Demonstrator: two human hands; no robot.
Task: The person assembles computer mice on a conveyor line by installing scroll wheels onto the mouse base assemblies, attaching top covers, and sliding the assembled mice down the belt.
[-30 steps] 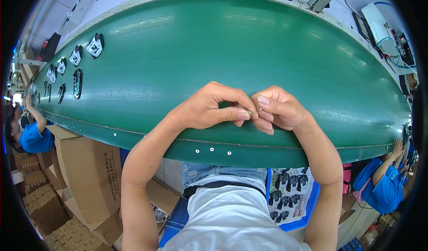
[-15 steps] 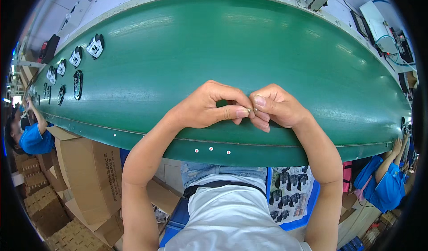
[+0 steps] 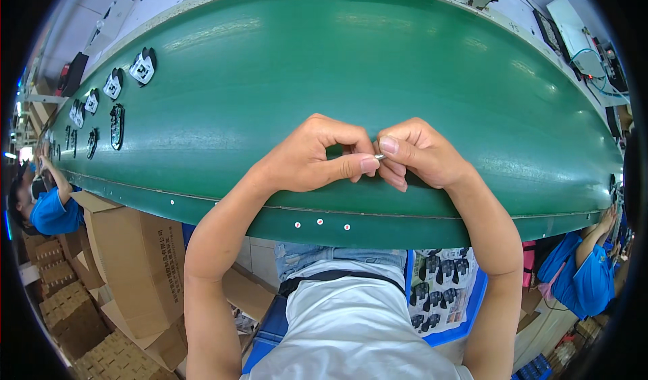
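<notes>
My left hand (image 3: 317, 157) and my right hand (image 3: 418, 154) meet fingertip to fingertip over the near part of a green conveyor belt (image 3: 337, 63). Between the thumbs and forefingers of both hands sits a tiny silvery part (image 3: 379, 156), mostly hidden by the fingers. Both hands are curled shut around it. Far to the left on the belt lie several small black parts with white cards, the nearest ones a carded piece (image 3: 142, 67) and a long black piece (image 3: 117, 125).
Brown cardboard boxes (image 3: 138, 258) stand at the lower left beside my seat. A blue crate with a printed sheet of small black parts (image 3: 442, 289) sits at my right. People in blue shirts work at the left (image 3: 47, 208) and right (image 3: 580, 275) ends of the belt.
Both hands stay pinched together at the same spot; only the fingers shift slightly around the small part.
</notes>
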